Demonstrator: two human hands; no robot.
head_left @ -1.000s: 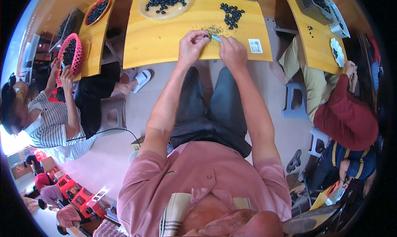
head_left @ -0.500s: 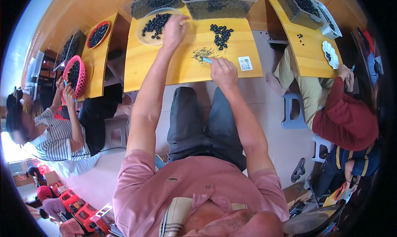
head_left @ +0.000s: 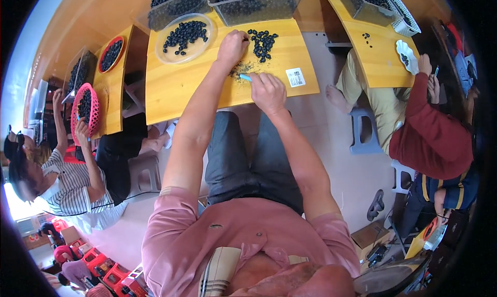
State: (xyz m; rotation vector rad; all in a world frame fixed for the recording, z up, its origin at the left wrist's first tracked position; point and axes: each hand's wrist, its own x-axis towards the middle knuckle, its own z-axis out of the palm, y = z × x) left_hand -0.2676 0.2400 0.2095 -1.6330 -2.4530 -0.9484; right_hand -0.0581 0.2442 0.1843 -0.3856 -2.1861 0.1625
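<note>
My right hand (head_left: pixel 269 92) is closed around a slim tool with a light blue handle (head_left: pixel 245 77); its tip is too small to make out. That tip points at a patch of brown crumbs (head_left: pixel 239 69) on the yellow table (head_left: pixel 181 95). My left hand (head_left: pixel 233 46) is at the left edge of a loose pile of small black bead-like pieces (head_left: pixel 263 44). Its fingers are bent and drawn together, and whatever is between them is hidden. Left of that hand, a round clear shallow dish (head_left: pixel 164 52) holds many more black pieces.
Two clear bins (head_left: pixel 253 12) full of black pieces stand at the table's far edge. A white printed card (head_left: pixel 295 77) lies to the right. Co-workers sit at side tables, near a pink basket (head_left: pixel 94 110) on the left and a white scalloped dish (head_left: pixel 407 56) on the right.
My left hand has moved from the clear dish rightward and nearer to the loose pile. My right hand still holds the blue-handled tool over the crumbs. The whole view has shifted slightly.
</note>
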